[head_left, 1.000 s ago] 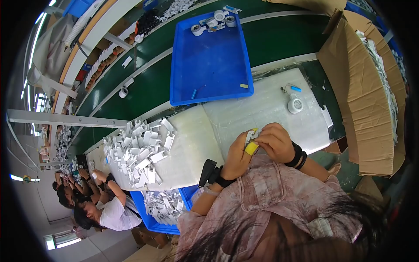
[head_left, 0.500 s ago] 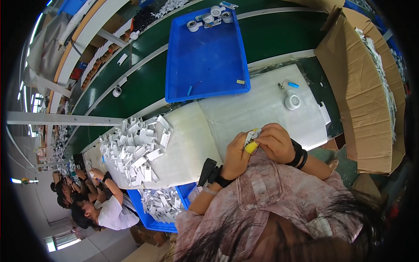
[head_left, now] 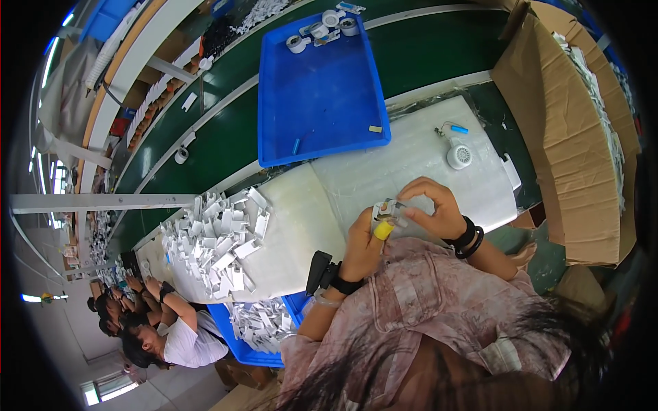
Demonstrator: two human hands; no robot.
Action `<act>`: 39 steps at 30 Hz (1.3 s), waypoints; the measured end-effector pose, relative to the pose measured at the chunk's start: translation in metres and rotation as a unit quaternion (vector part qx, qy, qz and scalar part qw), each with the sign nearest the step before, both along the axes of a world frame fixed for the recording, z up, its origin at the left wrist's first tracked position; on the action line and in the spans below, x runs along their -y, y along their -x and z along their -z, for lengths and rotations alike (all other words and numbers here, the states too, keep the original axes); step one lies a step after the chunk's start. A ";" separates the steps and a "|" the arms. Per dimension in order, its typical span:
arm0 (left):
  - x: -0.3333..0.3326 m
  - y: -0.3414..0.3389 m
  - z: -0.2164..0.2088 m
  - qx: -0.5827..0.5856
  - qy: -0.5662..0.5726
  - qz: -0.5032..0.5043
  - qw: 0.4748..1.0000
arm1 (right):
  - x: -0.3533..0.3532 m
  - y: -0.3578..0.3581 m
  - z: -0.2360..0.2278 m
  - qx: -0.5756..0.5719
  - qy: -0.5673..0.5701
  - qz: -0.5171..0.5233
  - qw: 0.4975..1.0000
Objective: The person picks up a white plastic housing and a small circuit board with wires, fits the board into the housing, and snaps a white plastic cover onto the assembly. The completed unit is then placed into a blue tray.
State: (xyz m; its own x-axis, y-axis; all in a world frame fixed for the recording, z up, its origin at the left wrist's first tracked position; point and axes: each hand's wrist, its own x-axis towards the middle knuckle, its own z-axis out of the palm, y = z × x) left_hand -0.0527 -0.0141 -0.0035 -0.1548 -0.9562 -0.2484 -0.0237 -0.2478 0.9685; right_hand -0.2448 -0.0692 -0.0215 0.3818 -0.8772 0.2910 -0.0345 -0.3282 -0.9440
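At the near edge of the white-covered bench (head_left: pixel 425 144), our left hand (head_left: pixel 360 248) pinches a small white part (head_left: pixel 379 212), apparently to steady it, while our right hand (head_left: pixel 442 215) spreads thumb and forefinger just beside it, seemingly leaving it accessible.

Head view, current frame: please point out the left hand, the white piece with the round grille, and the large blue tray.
Left hand (head_left: pixel 361 243): head view, middle of the hand.
White piece (head_left: pixel 459 156): head view, on its round grille.
Large blue tray (head_left: pixel 322 99): head view, bare floor inside.
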 end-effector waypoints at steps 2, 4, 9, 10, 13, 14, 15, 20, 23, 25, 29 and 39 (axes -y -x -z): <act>0.003 0.004 -0.008 0.000 0.000 0.004 1.000 | 0.001 -0.002 0.029 0.015 -0.017 0.007 1.000; 0.007 0.008 -0.014 0.000 0.001 0.009 1.000 | -0.002 -0.010 0.038 0.130 -0.260 -0.071 0.954; 0.006 0.008 -0.013 0.010 -0.013 -0.034 0.999 | -0.002 -0.016 0.038 0.101 -0.241 -0.119 0.958; 0.005 0.007 -0.012 0.012 -0.012 -0.032 0.999 | -0.001 -0.017 0.038 0.127 -0.304 -0.137 0.934; 0.002 0.004 -0.009 -0.010 0.007 -0.063 0.998 | 0.000 -0.017 0.046 0.178 -0.423 -0.168 0.872; 0.002 0.003 -0.007 -0.017 -0.001 -0.064 0.998 | -0.001 -0.016 0.053 0.187 -0.479 -0.192 0.836; 0.002 0.002 -0.006 -0.024 -0.008 -0.064 0.998 | -0.002 -0.015 0.060 0.196 -0.532 -0.216 0.795; 0.001 -0.007 -0.002 -0.028 -0.019 -0.075 0.997 | -0.013 -0.018 0.051 0.172 -0.527 -0.190 0.811; 0.003 -0.015 0.003 -0.031 -0.040 -0.070 0.996 | -0.009 -0.014 0.039 0.042 -0.321 -0.059 0.944; 0.003 -0.018 0.005 -0.037 -0.060 -0.064 0.995 | -0.007 -0.012 0.026 -0.092 -0.022 0.074 0.993; 0.000 -0.018 0.008 -0.016 -0.075 -0.057 0.995 | -0.006 -0.011 0.014 -0.069 0.019 0.105 0.992; 0.002 -0.020 0.006 0.009 -0.040 -0.074 0.996 | -0.004 -0.012 0.014 -0.044 0.090 0.130 0.986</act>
